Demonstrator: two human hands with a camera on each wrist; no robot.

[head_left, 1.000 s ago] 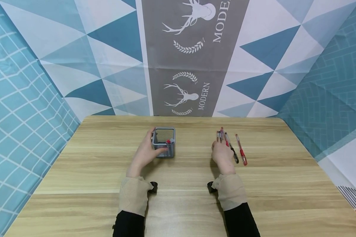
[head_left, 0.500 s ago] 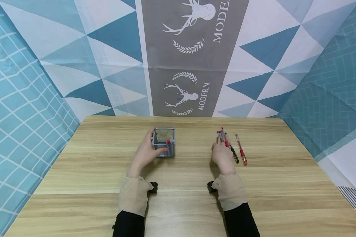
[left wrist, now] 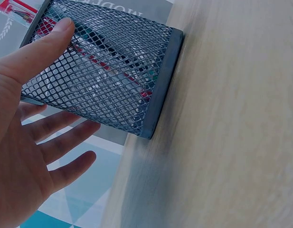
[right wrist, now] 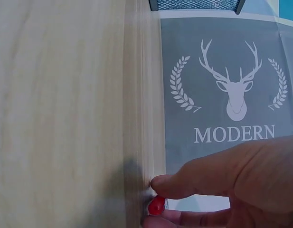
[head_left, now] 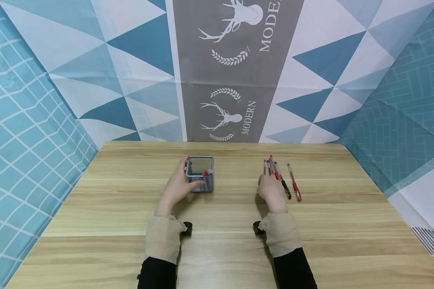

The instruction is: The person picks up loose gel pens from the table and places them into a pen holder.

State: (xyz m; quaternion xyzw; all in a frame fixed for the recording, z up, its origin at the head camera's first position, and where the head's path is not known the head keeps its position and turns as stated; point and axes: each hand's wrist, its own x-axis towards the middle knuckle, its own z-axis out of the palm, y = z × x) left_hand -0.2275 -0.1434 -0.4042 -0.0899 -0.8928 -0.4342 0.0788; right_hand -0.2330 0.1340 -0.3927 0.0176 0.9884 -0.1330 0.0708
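Note:
A dark wire-mesh pen holder [head_left: 209,184] stands on the table, left of centre. My left hand [head_left: 174,188] holds it, thumb across the near face and fingers along the left side. Through the mesh in the left wrist view, pens show leaning inside the pen holder [left wrist: 106,71]; a red pen end [left wrist: 18,12] sticks out at its top. My right hand [head_left: 272,192] is down at several pens lying on the table. In the right wrist view, thumb and fingers of the right hand [right wrist: 222,183] pinch the red end of a pen [right wrist: 156,205]; most of this pen is hidden.
Right beside my right hand lie a black pen [head_left: 283,181] and, farther right, a red pen [head_left: 294,182]. The wooden table [head_left: 220,249] ends at a patterned cloth backdrop [head_left: 220,72], with blue cloth at both sides.
The fingers of my right hand have drawn in very slightly among the pens. My left hand and the pen holder stay in place.

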